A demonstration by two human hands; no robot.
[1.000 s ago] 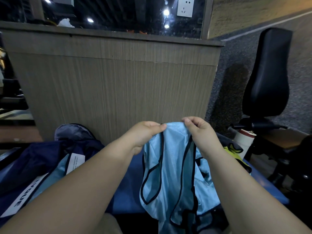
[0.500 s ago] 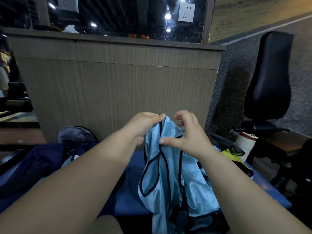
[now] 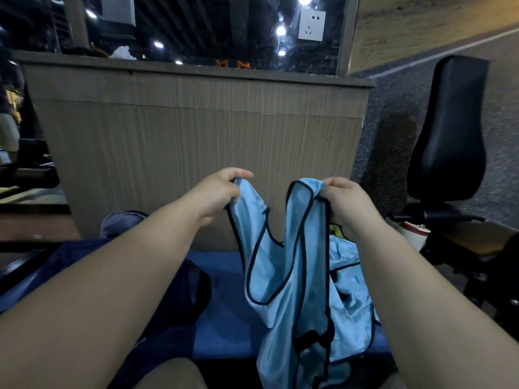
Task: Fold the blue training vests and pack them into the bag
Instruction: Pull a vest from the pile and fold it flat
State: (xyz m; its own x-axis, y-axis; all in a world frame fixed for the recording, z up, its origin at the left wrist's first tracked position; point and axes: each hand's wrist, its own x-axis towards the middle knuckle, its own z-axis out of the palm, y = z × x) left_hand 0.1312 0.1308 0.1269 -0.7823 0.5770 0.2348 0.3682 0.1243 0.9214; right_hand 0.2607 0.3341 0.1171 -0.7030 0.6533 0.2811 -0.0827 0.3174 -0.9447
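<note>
A light blue training vest (image 3: 292, 279) with black trim hangs in front of me, held up by its two shoulder straps. My left hand (image 3: 216, 192) pinches the left strap. My right hand (image 3: 348, 200) grips the right strap, a hand's width away. The vest's lower part drapes onto more light blue fabric (image 3: 348, 273) lying on the blue bench (image 3: 227, 327). A dark navy bag (image 3: 168, 310) lies at the left, mostly hidden behind my left forearm.
A wooden counter (image 3: 196, 130) stands close ahead. At the right are a black padded gym seat (image 3: 449, 130), a white bottle with a red band (image 3: 412, 234) and a bit of yellow-green fabric (image 3: 337, 231). A grey cap (image 3: 120, 220) lies behind the bag.
My hands have moved apart and higher, spreading the vest's two shoulder straps. A second ago they were together at the top of the bunched vest.
</note>
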